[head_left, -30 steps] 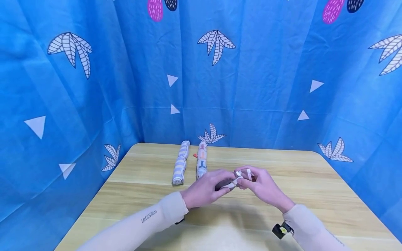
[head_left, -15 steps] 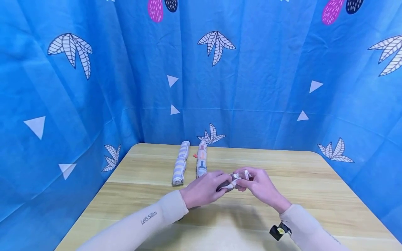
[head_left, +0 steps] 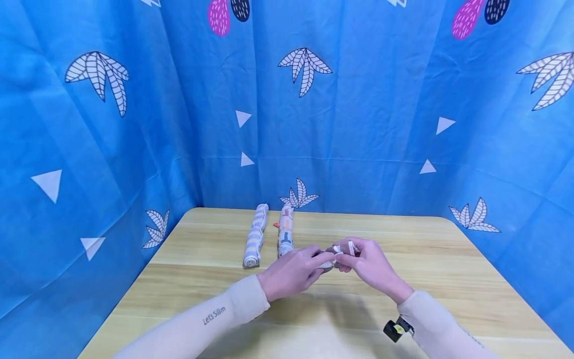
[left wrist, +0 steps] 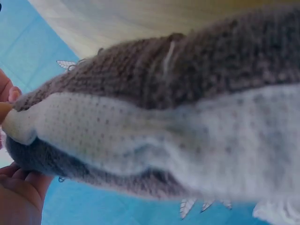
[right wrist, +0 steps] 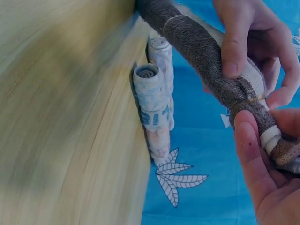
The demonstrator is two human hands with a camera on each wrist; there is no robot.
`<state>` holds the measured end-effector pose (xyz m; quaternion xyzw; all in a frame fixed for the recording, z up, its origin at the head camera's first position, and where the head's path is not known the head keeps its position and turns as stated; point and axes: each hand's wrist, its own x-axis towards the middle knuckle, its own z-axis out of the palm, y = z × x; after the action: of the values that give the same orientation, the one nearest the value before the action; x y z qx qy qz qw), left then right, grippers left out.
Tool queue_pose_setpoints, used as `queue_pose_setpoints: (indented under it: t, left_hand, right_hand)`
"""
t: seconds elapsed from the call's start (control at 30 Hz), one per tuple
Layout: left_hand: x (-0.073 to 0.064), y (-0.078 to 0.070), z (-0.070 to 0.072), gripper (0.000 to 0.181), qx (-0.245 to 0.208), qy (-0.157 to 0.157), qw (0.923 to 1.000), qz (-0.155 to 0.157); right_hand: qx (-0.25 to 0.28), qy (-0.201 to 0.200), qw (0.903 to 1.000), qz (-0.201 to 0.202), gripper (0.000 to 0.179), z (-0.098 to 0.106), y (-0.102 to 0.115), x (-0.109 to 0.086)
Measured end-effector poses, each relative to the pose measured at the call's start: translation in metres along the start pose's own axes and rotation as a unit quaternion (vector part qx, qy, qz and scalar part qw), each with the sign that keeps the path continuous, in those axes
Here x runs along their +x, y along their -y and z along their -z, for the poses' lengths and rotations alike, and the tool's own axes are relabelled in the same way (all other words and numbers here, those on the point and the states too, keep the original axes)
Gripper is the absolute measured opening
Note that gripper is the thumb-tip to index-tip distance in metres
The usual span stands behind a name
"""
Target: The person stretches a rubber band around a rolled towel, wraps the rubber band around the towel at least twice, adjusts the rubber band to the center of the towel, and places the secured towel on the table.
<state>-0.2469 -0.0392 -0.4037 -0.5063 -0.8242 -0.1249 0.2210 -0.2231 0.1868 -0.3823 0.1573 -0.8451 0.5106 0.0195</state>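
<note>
A rolled grey-brown towel [right wrist: 197, 49] with a white dotted strip is held in the air between both hands, over the wooden table. My left hand [head_left: 291, 271] grips it around the middle, thumb pressed on the roll in the right wrist view. Near one end, my right hand [head_left: 374, 267] pinches it between thumb and fingers. A thin tan band [right wrist: 255, 99] circles the roll between the two hands. Close up in the left wrist view, the towel's white strip [left wrist: 89, 126] runs along its length. In the head view, the hands cover most of the roll.
Two more rolled towels lie side by side toward the table's far edge: a striped one [head_left: 256, 234] and a patterned one [head_left: 285, 229] with a small orange tag. The table [head_left: 188, 289] is light wood. A blue printed curtain [head_left: 376, 99] encloses its back and sides.
Both hands keep their hold on the grey-brown towel. The left fingers have stretched closer to the right hand's fingertips. The head view has tilted slightly; the two other rolls stay put.
</note>
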Motion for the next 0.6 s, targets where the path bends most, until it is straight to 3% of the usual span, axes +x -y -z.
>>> queue_pose_setpoints:
  t: [0.13,0.23,0.43,0.6]
  left_hand:
    - [0.001,-0.003,0.001,0.025,0.048,-0.006,0.9986,-0.019]
    - [0.002,-0.006,0.002,0.022,0.074,0.002,0.9971,-0.016]
    - [0.003,-0.012,-0.001,0.015,0.072,0.041,0.9962,0.027]
    - [0.001,-0.011,-0.004,0.015,0.067,0.043,0.9965,0.025]
  right_hand:
    - [0.006,-0.008,0.9999,0.000,0.019,-0.002,0.001,0.000]
    - [0.011,-0.010,0.9999,0.000,0.020,-0.004,0.001,0.000]
    - [0.007,-0.010,0.9998,-0.014,0.017,-0.010,0.001,0.001]
    - [0.020,-0.004,0.9996,-0.019,0.020,-0.010,-0.001,0.002]
